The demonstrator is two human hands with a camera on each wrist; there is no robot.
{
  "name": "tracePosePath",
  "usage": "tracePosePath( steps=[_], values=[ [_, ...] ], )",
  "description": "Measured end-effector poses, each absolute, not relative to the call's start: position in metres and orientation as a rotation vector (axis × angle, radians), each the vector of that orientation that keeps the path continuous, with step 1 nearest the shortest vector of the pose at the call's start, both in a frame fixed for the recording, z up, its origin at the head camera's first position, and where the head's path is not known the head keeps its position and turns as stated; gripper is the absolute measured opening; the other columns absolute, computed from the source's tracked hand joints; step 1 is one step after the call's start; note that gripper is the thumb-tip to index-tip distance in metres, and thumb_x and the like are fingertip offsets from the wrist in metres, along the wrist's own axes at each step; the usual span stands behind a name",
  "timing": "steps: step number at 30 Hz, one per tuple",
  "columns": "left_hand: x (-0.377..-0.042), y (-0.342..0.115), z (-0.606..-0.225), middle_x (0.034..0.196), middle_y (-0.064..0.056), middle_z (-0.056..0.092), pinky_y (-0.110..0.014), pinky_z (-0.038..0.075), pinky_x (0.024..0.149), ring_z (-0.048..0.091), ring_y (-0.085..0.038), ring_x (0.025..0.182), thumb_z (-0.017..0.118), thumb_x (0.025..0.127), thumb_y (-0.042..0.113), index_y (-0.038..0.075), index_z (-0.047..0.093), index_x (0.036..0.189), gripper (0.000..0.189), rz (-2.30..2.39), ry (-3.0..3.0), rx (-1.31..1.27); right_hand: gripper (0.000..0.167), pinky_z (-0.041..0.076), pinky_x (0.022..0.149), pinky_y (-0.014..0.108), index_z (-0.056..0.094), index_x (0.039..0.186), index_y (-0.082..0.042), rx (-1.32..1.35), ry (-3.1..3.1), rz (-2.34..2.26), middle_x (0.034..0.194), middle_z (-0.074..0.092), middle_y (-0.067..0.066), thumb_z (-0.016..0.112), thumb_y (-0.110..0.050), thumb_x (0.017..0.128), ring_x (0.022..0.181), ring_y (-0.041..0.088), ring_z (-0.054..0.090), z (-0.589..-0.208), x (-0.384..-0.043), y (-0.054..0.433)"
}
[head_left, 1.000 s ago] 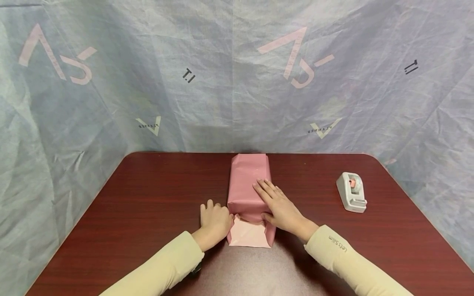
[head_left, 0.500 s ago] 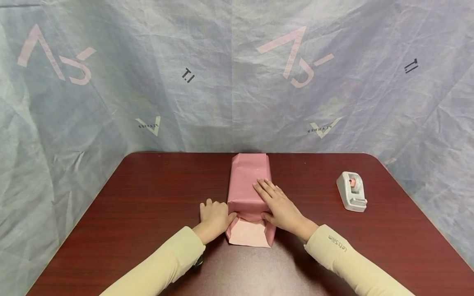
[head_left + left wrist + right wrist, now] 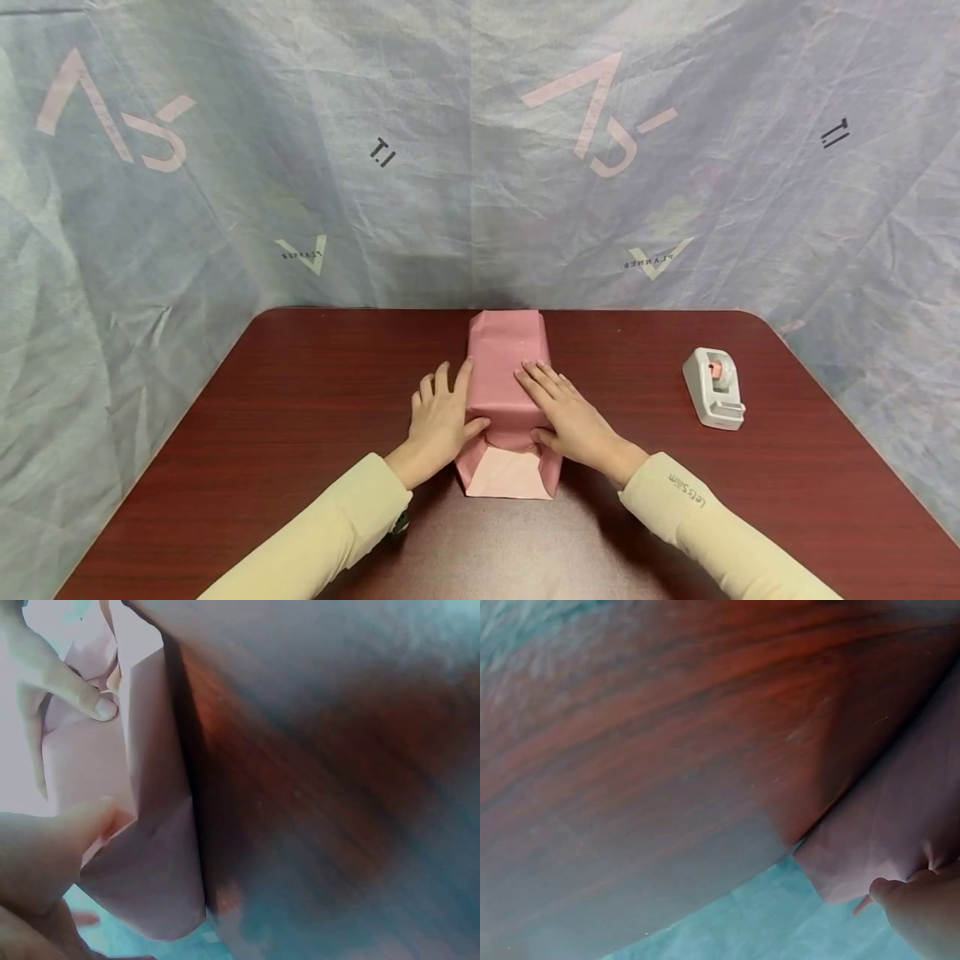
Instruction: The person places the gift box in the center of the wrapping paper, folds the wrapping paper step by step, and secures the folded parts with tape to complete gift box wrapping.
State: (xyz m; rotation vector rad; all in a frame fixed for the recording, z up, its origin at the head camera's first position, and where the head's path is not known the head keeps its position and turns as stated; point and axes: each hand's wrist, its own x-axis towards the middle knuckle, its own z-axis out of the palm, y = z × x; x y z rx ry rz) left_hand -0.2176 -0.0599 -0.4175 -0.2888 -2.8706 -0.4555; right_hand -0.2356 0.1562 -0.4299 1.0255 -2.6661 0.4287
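Note:
A box wrapped in pink paper (image 3: 504,367) lies lengthwise on the table. At its near end a paper flap (image 3: 510,475) with a paler inner side spreads toward me, its two sides folded inward. My left hand (image 3: 437,425) is at the box's left side, fingers spread, the index fingertip at the upper left edge and the thumb against the near end. My right hand (image 3: 577,423) rests with straight fingers on the right part of the top, its thumb at the near end. The left wrist view shows the wrapped box (image 3: 154,787) close up, a thumb touching its end.
A white tape dispenser (image 3: 714,390) with a roll in it stands on the right side of the dark red wooden table (image 3: 322,367). Grey-blue printed cloth (image 3: 420,167) hangs behind and along both sides of the table.
My left hand has moved up and forward from beside the flap fold to the box's left edge, its curled fingers spreading out. The right hand has stayed almost still on the box.

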Motion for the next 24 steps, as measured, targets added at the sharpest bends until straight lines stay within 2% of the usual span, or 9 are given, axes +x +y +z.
tracePosePath(
  steps=[4, 7, 9, 11, 13, 15, 16, 19, 24],
  values=[
    [-0.22, -0.059, -0.418, 0.147, -0.021, 0.022, -0.055, 0.03, 0.1, 0.022, -0.045, 0.132, 0.071, 0.075, 0.042, 0.024, 0.03, 0.143, 0.081, -0.421, -2.896, -0.359, 0.095, 0.027, 0.107, 0.05, 0.024, 0.142, 0.001, 0.953, -2.668, 0.42, 0.149, 0.025, 0.018, 0.079, -0.018, 0.067, 0.137, 0.032, 0.024, -0.43, -0.234, 0.155],
    [-0.22, -0.058, -0.418, 0.148, -0.021, 0.02, -0.054, 0.028, 0.102, 0.018, -0.044, 0.135, 0.07, 0.076, 0.043, 0.025, 0.029, 0.143, 0.08, -0.386, -2.907, -0.37, 0.098, 0.029, 0.105, 0.051, 0.02, 0.141, 0.007, 0.808, -2.705, 0.441, 0.148, 0.021, 0.024, 0.079, -0.022, 0.068, 0.137, 0.034, 0.024, -0.428, -0.228, 0.154],
    [-0.22, -0.058, -0.418, 0.149, -0.021, 0.02, -0.054, 0.028, 0.103, 0.017, -0.044, 0.135, 0.069, 0.077, 0.043, 0.024, 0.028, 0.144, 0.08, -0.368, -2.907, -0.375, 0.095, 0.034, 0.102, 0.051, 0.024, 0.138, 0.012, 0.689, -2.719, 0.444, 0.144, 0.026, 0.028, 0.079, -0.025, 0.069, 0.133, 0.037, 0.03, -0.426, -0.223, 0.154],
    [-0.22, -0.057, -0.418, 0.149, -0.02, 0.02, -0.053, 0.027, 0.104, 0.016, -0.043, 0.136, 0.068, 0.077, 0.043, 0.024, 0.028, 0.144, 0.08, -0.358, -2.909, -0.382, 0.078, 0.042, 0.092, 0.049, 0.042, 0.124, 0.014, 0.583, -2.731, 0.435, 0.131, 0.041, 0.028, 0.079, -0.028, 0.069, 0.119, 0.039, 0.044, -0.424, -0.217, 0.154],
    [-0.22, -0.057, -0.417, 0.149, -0.02, 0.02, -0.053, 0.027, 0.104, 0.015, -0.043, 0.136, 0.067, 0.078, 0.044, 0.024, 0.027, 0.144, 0.08, -0.35, -2.914, -0.384, 0.051, 0.047, 0.079, 0.045, 0.058, 0.096, 0.009, 0.519, -2.743, 0.379, 0.105, 0.055, 0.023, 0.077, -0.032, 0.07, 0.097, 0.037, 0.054, -0.423, -0.213, 0.154],
    [-0.22, -0.057, -0.417, 0.149, -0.02, 0.02, -0.053, 0.026, 0.105, 0.015, -0.043, 0.137, 0.067, 0.078, 0.044, 0.023, 0.027, 0.144, 0.08, -0.344, -2.918, -0.386, 0.036, 0.048, 0.063, 0.042, 0.058, 0.068, -0.002, 0.485, -2.769, 0.318, 0.08, 0.057, 0.014, 0.074, -0.034, 0.073, 0.074, 0.032, 0.055, -0.423, -0.21, 0.153],
    [-0.22, -0.057, -0.417, 0.149, -0.02, 0.021, -0.053, 0.026, 0.105, 0.015, -0.043, 0.137, 0.067, 0.078, 0.044, 0.023, 0.027, 0.144, 0.08, -0.336, -2.916, -0.389, 0.037, 0.046, 0.057, 0.04, 0.054, 0.059, -0.007, 0.469, -2.798, 0.307, 0.07, 0.055, 0.01, 0.073, -0.035, 0.074, 0.066, 0.03, 0.054, -0.422, -0.21, 0.152],
    [-0.219, -0.057, -0.417, 0.148, -0.02, 0.023, -0.052, 0.026, 0.105, 0.015, -0.042, 0.137, 0.067, 0.078, 0.044, 0.023, 0.028, 0.144, 0.08, -0.319, -2.911, -0.394, 0.04, 0.044, 0.046, 0.038, 0.052, 0.052, -0.012, 0.422, -2.887, 0.313, 0.057, 0.056, 0.008, 0.068, -0.037, 0.079, 0.055, 0.027, 0.058, -0.421, -0.211, 0.149],
    [-0.219, -0.055, -0.417, 0.146, -0.022, 0.027, -0.052, 0.027, 0.105, 0.016, -0.041, 0.137, 0.068, 0.078, 0.043, 0.02, 0.029, 0.144, 0.08, -0.305, -2.894, -0.405, 0.039, 0.041, 0.041, 0.037, 0.053, 0.054, -0.012, 0.314, -2.999, 0.412, 0.057, 0.058, 0.009, 0.066, -0.038, 0.081, 0.053, 0.026, 0.059, -0.419, -0.215, 0.148]
  ],
)
